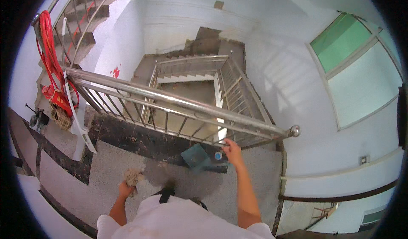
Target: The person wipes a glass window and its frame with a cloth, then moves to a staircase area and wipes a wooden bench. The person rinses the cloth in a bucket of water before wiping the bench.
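Note:
My left hand (127, 188), low at the left, is closed around a crumpled beige cloth (132, 177). Stretched forward, my right hand (233, 152) is near the lower rail of a stainless steel railing (178, 97); whether its fingertips touch the metal is unclear, and nothing shows in them. Just left of that hand, by the foot of the railing, is a small round item with a blue centre (218, 156). Beside it lies a teal, square-looking piece (195, 156), its kind unclear.
Beyond the railing the stairwell drops to lower flights (188, 76). Red cable or hose (47, 44) hangs on the left post, next to a long white-handled tool (75, 111). A plaid bag (60, 116) rests on the steps. A ball-topped post (295, 131) ends the railing at right.

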`<state>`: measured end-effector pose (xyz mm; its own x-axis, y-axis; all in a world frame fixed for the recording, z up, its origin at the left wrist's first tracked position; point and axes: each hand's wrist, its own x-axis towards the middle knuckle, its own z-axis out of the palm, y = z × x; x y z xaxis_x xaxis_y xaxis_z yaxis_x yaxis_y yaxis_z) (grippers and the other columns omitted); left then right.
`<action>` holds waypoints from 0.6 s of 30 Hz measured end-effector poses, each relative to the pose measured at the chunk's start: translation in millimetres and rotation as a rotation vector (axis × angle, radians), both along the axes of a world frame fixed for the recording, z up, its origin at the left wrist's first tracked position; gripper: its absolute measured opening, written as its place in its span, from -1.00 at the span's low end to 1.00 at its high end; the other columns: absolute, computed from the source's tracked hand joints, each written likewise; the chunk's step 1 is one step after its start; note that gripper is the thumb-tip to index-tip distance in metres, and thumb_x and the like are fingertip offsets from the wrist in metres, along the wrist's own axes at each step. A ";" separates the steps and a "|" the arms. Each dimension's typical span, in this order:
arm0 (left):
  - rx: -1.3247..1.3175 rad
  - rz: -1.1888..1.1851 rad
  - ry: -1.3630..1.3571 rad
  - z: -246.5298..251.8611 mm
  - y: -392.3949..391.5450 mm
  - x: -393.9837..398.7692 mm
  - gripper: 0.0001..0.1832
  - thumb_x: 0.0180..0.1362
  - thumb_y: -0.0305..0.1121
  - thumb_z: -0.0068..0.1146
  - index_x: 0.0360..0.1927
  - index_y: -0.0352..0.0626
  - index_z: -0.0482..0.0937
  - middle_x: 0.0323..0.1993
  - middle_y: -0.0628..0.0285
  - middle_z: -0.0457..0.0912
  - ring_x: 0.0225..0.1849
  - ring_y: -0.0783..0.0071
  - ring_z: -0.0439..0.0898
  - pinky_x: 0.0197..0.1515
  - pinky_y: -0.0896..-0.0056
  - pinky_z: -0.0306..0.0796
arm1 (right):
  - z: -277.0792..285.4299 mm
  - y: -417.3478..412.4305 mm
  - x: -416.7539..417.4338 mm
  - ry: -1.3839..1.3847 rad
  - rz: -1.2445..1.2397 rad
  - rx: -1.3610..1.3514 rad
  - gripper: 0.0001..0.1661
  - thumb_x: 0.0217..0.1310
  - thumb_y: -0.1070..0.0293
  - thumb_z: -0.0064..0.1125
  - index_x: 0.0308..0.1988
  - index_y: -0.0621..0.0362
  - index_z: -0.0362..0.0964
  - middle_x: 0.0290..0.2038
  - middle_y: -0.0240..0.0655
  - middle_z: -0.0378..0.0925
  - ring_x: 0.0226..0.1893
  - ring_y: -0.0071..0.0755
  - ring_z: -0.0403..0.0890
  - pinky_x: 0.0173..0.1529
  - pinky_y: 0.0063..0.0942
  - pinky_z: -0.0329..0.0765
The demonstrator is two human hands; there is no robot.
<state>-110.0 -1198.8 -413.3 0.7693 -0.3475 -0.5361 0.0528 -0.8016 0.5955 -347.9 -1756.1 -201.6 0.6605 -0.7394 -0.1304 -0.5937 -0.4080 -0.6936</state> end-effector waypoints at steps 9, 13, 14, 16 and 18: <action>0.141 -0.127 -0.046 11.1 -13.4 3.9 -0.36 -0.32 -0.12 0.47 -0.15 -0.32 0.59 -0.22 -0.19 0.67 -0.12 -0.14 0.64 -0.07 0.02 0.51 | 39.4 -6.0 6.3 -0.169 -0.107 0.238 -0.63 0.04 0.62 0.33 -0.08 0.19 0.53 -0.26 -0.35 0.58 -0.41 -0.63 0.58 -0.41 -0.60 0.51; 0.070 -0.126 -0.019 17.2 -24.6 8.1 -0.37 -0.33 -0.14 0.49 -0.16 -0.32 0.59 -0.23 -0.17 0.67 -0.13 -0.14 0.65 -0.08 0.03 0.51 | 41.1 -3.1 -5.8 -0.273 -0.043 0.110 -0.57 -0.08 0.65 0.39 -0.12 0.14 0.54 -0.33 -0.36 0.58 -0.38 -0.58 0.59 -0.26 -0.59 0.57; 0.039 -0.113 -0.011 16.9 -24.1 9.6 -0.38 -0.32 -0.15 0.49 -0.16 -0.31 0.59 -0.23 -0.17 0.68 -0.13 -0.13 0.65 -0.09 0.04 0.51 | 48.7 0.5 -3.1 -0.261 -0.034 0.087 -0.57 -0.08 0.65 0.40 -0.13 0.14 0.55 -0.32 -0.36 0.57 -0.37 -0.60 0.58 -0.24 -0.59 0.57; 0.002 -0.094 -0.008 20.8 -21.7 10.8 -0.39 -0.32 -0.17 0.49 -0.16 -0.30 0.59 -0.24 -0.15 0.68 -0.15 -0.12 0.66 -0.10 0.05 0.52 | 79.0 15.0 10.5 -0.236 -0.006 0.044 -0.57 -0.08 0.65 0.41 -0.14 0.12 0.55 -0.30 -0.37 0.57 -0.36 -0.63 0.56 -0.20 -0.61 0.56; -0.021 -0.101 -0.022 30.9 -24.0 13.3 -0.39 -0.31 -0.18 0.49 -0.15 -0.29 0.59 -0.25 -0.12 0.69 -0.16 -0.10 0.67 -0.10 0.07 0.52 | 111.1 29.6 21.4 -0.255 0.020 0.131 -0.55 -0.07 0.63 0.40 -0.10 0.11 0.55 -0.25 -0.36 0.57 -0.33 -0.64 0.57 -0.20 -0.60 0.54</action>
